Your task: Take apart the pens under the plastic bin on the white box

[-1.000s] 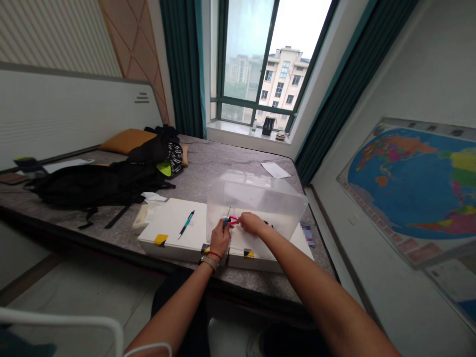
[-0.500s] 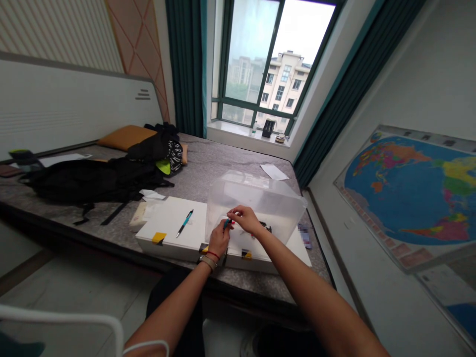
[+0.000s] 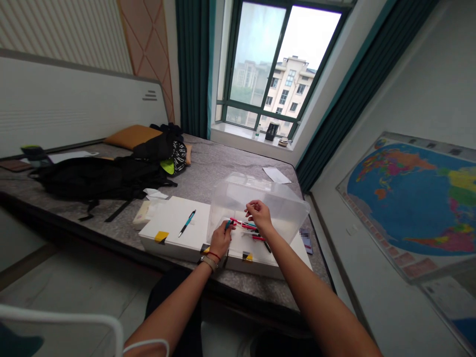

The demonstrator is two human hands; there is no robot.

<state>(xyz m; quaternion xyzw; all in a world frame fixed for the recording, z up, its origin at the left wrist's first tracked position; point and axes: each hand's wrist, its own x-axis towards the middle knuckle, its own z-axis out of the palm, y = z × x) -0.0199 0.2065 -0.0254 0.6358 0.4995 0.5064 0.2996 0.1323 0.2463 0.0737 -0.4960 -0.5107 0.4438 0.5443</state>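
My left hand (image 3: 220,240), with a red string and a watch at the wrist, is closed round a short blue pen part (image 3: 228,225) at the mouth of a clear plastic bin (image 3: 260,191). My right hand (image 3: 259,214) is raised just beside it, its fingertips drawn together; anything between them is too small to make out. Below it, red, green and black pens or pen parts (image 3: 256,237) lie loose within the bin, partly hidden by my right forearm. To the left, a blue-and-black pen (image 3: 187,223) lies on a white box (image 3: 201,213).
The white box rests along the edge of a grey bed (image 3: 208,153). A tissue pack (image 3: 141,214) sits at its left end, with a black backpack (image 3: 85,178) beyond. At the right are a phone-like item (image 3: 306,242) and a paper sheet (image 3: 277,175).
My right hand has parted from my left and moved up and to the right, bringing the loose pen parts into sight. My left hand keeps its hold. The view has shifted slightly.
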